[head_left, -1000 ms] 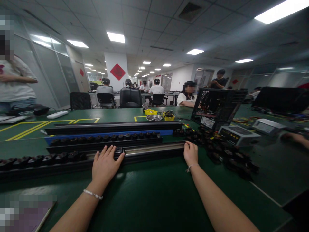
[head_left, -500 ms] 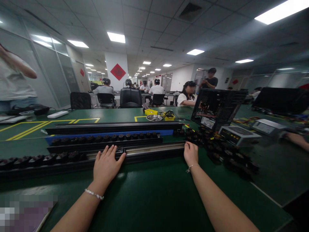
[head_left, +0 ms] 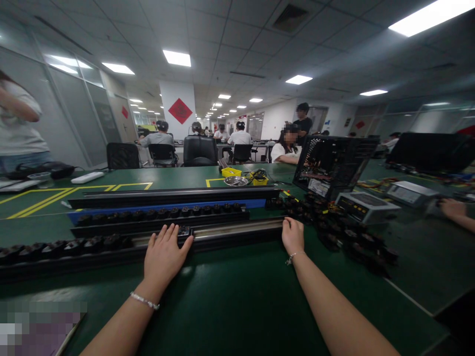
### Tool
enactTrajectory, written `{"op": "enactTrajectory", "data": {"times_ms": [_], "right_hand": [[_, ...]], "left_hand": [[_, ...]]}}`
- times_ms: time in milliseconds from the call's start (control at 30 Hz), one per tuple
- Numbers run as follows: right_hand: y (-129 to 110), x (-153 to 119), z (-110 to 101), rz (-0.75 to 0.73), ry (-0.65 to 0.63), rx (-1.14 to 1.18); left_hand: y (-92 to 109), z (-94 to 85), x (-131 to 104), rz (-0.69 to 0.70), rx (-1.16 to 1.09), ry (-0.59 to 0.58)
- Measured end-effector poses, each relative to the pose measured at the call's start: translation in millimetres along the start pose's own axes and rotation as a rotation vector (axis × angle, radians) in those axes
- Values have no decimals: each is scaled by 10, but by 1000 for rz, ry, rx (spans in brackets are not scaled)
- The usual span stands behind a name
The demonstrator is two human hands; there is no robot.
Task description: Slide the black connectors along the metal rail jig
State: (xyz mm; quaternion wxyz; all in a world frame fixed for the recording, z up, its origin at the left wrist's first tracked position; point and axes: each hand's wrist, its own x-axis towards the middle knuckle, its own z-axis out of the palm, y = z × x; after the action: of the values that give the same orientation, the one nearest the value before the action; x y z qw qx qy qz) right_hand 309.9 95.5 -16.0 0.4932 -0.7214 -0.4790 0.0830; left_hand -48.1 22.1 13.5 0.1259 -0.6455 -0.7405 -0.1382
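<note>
A long black rail (head_left: pixel 233 231) lies across the green table (head_left: pixel 237 301) in front of me, its left part filled with several small black modules (head_left: pixel 74 244). My left hand (head_left: pixel 163 257) rests flat on the rail with fingers spread, the fingertips touching one black module (head_left: pixel 182 230) at the end of the filled row. My right hand (head_left: pixel 293 236) holds the rail's right end. Behind it lie a second black rail of modules (head_left: pixel 159 217), a blue strip (head_left: pixel 256 203) and another black rail (head_left: pixel 174 196).
A heap of loose black modules (head_left: pixel 345 235) lies right of the rails. An open computer case (head_left: pixel 334 163) and grey power supplies (head_left: pixel 367 205) stand at the right. Yellow bins (head_left: pixel 232 171) and a metal bowl (head_left: pixel 236 180) sit farther back. Other people stand and sit around; another person's hand (head_left: pixel 452 207) is at far right.
My hands have hardly moved. The person standing at the back has walked to the left, and the person at the far left has shifted.
</note>
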Motion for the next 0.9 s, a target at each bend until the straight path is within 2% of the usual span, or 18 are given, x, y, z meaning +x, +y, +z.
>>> {"op": "enactTrajectory", "data": {"times_ms": [533, 900], "right_hand": [[31, 8, 23, -27, 13, 9], [32, 4, 19, -37, 19, 8]], "left_hand": [[13, 8, -17, 22, -10, 23], [27, -16, -6, 30, 2, -18]]}}
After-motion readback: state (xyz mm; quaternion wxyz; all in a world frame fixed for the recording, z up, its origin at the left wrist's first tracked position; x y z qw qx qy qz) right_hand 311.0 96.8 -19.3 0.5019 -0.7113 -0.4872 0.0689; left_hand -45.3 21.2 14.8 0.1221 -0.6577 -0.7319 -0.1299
